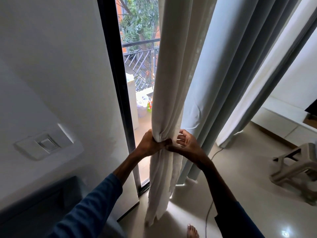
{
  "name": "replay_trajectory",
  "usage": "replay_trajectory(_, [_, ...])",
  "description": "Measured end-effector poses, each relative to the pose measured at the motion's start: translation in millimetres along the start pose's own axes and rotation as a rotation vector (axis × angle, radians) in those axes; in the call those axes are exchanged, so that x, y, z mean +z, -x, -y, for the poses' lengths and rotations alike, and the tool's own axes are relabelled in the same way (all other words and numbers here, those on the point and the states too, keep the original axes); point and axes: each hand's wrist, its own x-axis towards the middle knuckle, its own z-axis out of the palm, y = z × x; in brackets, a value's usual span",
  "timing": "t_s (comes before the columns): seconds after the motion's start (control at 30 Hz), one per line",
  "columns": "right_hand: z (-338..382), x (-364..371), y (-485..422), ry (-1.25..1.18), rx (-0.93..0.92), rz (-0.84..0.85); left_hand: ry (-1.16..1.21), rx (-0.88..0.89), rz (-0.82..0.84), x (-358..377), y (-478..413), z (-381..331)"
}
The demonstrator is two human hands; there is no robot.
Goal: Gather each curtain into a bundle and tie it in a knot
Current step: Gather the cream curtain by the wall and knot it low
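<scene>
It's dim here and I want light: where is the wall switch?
Head view: the wall switch is on the white wall at lower left, left of the dark door frame and the cream curtain the left hand grips.

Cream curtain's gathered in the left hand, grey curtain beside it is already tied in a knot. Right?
Not quite. The grey curtain is not tied: the head view shows it hanging loose in straight folds down to the floor. The cream curtain is indeed gathered in the left hand.

Glossy pale tiled floor (248,194) with a beige plastic stool (296,170), thin cable (208,215) and bare foot (193,231).
</scene>
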Motion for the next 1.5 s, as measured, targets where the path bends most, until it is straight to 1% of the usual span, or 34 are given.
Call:
replay_trajectory(0.2, [-12.9, 12.3, 1.9, 0.353, -0.220, -0.270, 0.010, -0.027, 0.076, -2.6, -6.0, -1.1])
replay_trajectory(0.23, [-12.0, 16.2, 2.2, 0.382, -0.254, -0.308, 0.012, -0.033, 0.088, -2.3, -6.9, 0.1])
replay_trajectory(0.3, [-10.4, 21.3, 2.1, 0.415, -0.256, -0.383, -0.001, -0.051, 0.115, -2.0, -7.8, 1.9])
replay_trajectory(0.37, [-10.6, 25.2, 2.2, 0.396, -0.226, -0.478, -0.021, -0.065, 0.124, -2.0, -7.8, 2.8])
replay_trajectory(0.43, [-10.2, 28.9, 2.4, 0.371, -0.238, -0.583, -0.049, -0.067, 0.124, -2.7, -8.1, 2.7])
replay_trajectory(0.53, [-9.2, 35.5, 3.8, 0.357, -0.240, -0.655, -0.060, -0.054, 0.133, -3.7, -6.7, -1.2])
replay_trajectory(0.67, [-8.7, 43.1, 8.4, 0.120, -0.122, -0.763, -0.074, -0.052, 0.123, -3.3, -5.2, -4.5])
replay_trajectory(0.73, [-11.9, 45.1, 7.8, 0.095, -0.116, -0.746, -0.072, -0.032, 0.131, -2.2, -5.6, -4.2])
replay_trajectory(0.93, [-21.0, 39.3, -1.7, 0.131, -0.112, -0.526, -0.011, 0.058, 0.237, -5.3, -4.7, -10.5])
replay_trajectory(1.03, [-19.5, 24.9, -0.2, 0.129, -0.113, -0.444, 0.018, 0.034, 0.166, -6.7, -5.7, -7.5])
replay_trajectory(1.1, [-18.7, 13.3, 2.1, 0.153, -0.117, -0.425, -0.002, 0.011, 0.114, -8.6, -6.6, -6.7])
replay_trajectory(1.13, [-18.4, 8.1, 2.6, 0.169, -0.119, -0.421, -0.016, 0.000, 0.116, -9.1, -7.4, -5.3])
replay_trajectory(1.23, [-14.9, -3.7, 3.8, 0.295, -0.153, -0.458, -0.025, -0.024, 0.166, -11.0, -7.3, -5.5])
replay_trajectory(1.37, [-11.3, -11.3, -0.7, 0.534, -0.254, -0.503, -0.055, -0.021, 0.266, -14.9, -7.0, -8.5])
replay_trajectory(1.5, [-11.2, -8.5, -19.1, 0.689, -0.274, -0.468, -0.054, -0.019, 0.273, -20.3, -7.7, -6.9])
